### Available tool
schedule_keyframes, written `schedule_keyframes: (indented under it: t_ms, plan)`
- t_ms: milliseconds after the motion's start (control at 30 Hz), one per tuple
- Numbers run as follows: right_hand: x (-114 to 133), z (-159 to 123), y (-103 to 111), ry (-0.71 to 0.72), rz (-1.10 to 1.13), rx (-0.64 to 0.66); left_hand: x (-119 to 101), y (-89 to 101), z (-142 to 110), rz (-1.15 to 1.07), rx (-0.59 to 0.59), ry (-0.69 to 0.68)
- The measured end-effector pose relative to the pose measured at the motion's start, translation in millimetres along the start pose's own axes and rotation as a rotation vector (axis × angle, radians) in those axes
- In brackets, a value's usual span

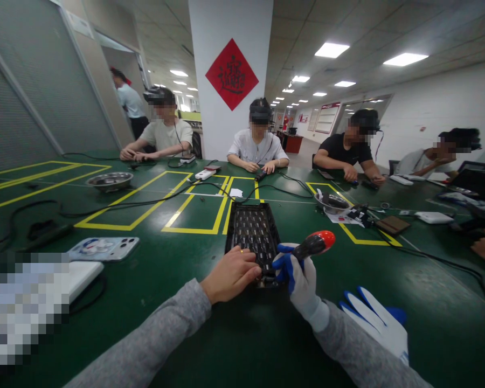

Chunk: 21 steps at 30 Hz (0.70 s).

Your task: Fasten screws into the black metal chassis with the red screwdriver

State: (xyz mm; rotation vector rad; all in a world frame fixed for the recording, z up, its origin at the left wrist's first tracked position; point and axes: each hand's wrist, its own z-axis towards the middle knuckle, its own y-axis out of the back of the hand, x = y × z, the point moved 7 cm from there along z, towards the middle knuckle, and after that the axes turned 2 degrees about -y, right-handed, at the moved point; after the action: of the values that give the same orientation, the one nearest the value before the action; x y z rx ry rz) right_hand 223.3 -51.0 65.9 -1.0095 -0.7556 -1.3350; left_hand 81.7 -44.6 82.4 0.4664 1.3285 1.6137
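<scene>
In the middle of the table, in front of me, lies a long black tray (277, 229) with rows of small, shiny metal pieces. My bare left hand (232, 274) rests over its near left side, fingers bent and pressed together. What those fingertips hold, if anything, is hidden. My right hand (301, 280), in a white and blue glove, is closed around a screwdriver (315, 244) at the tray's near right corner. Its black and red handle points up to the right; the tip is hidden by my fingers. A second white and blue glove (382, 320) lies flat near my right forearm.
To the left are a phone (104, 249) and a white box-like object (87, 277). Metal bowls (110, 181) stand farther off at left and right. Black cables (145, 203) cross the green table (178, 334), marked with yellow tape. Several people wearing headsets sit around it.
</scene>
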Motion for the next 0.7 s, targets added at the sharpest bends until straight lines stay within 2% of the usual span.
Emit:
schedule_keyframes:
  t_ms: [533, 633, 700]
  plan:
    - [-3.6, 0.8, 13.3, -0.036, 0.033, -0.157, -0.9, 1.9, 0.3, -0.023, -0.001, 0.012]
    - [0.6, 3.5, 11.8, -0.066, 0.097, -0.155, 0.0, 4.7, 0.8, -0.099, -0.030, 0.056]
    - [3.0, 6.9, 9.0, -0.102, 0.098, -0.136, 7.5, 7.3, 0.4, -0.215, -0.097, 0.131]
